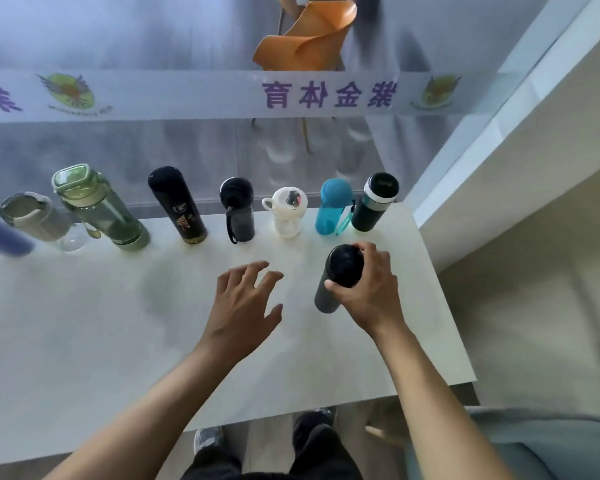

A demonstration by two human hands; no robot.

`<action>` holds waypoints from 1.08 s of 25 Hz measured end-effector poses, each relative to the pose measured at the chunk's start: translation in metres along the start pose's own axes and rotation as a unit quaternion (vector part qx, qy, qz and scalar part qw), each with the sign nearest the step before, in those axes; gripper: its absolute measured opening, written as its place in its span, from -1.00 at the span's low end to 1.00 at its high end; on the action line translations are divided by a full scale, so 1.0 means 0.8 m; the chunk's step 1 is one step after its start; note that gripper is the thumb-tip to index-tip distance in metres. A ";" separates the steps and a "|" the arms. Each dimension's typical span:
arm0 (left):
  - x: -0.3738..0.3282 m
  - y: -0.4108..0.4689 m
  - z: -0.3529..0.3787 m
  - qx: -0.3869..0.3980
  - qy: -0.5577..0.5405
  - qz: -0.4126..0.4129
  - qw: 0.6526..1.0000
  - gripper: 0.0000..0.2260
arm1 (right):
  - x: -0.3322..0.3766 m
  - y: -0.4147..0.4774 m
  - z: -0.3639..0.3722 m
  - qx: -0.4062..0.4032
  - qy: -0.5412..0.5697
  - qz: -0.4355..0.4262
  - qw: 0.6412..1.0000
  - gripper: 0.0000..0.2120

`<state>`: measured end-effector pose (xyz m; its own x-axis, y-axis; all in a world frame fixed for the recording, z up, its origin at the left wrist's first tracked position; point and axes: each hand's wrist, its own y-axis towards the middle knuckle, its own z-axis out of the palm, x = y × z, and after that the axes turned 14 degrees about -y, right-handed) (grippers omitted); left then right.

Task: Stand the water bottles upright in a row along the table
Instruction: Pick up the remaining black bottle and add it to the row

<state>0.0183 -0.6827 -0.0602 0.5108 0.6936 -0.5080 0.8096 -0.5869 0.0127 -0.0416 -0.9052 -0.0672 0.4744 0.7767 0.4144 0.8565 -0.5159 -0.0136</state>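
Fingers of the right hand [371, 289] curl round the black cap of the grey bottle [328, 296], which stands on the table [118, 323] beneath it. Just left of it the left hand [246, 306] hovers, fingers spread, holding nothing. Beyond both hands a row of bottles [239, 216] lines the table's far edge, the dark green bottle [374, 206] nearest the right hand.

Two arms are shown bare right up from the bottom of the frame: the left forearm [153, 403] and left hand [246, 306], the right forearm [430, 393] and right hand [371, 289]. Just below the near edge of the table [84, 341], dark trousers [312, 448] are picked out, loose and soft-looking. Grey sneakers are glimpsed there too — the left shoe [207, 439] is seen from above, the right shoe [326, 412] half covered by a trouser leg.
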 end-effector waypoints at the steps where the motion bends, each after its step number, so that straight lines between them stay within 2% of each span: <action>1: -0.018 0.013 0.012 0.001 0.002 -0.008 1.000 -0.56 | -0.025 0.013 -0.006 0.000 -0.003 0.002 1.000 -0.30; 7: -0.106 0.091 0.081 0.004 0.010 -0.047 0.999 -0.61 | -0.156 0.111 -0.039 -0.007 -0.047 0.003 0.999 -0.29; 11: -0.137 0.130 0.104 0.007 0.022 -0.057 0.998 -0.66 | -0.201 0.183 -0.049 -0.009 -0.027 0.031 0.999 -0.29; 19: -0.153 0.171 0.120 0.008 0.051 -0.087 0.995 -0.69 | -0.225 0.303 -0.051 -0.008 0.024 0.005 1.000 -0.25; 27: -0.148 0.181 0.111 0.000 0.060 -0.094 0.994 -0.67 | -0.229 0.314 -0.046 -0.007 0.001 -0.003 1.000 -0.20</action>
<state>0.0497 -0.8870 -0.0750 0.3823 0.8355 -0.3948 0.8935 -0.4432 -0.0727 0.0791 -1.1907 -0.1130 0.4687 0.7791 0.4162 0.8565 -0.5162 0.0018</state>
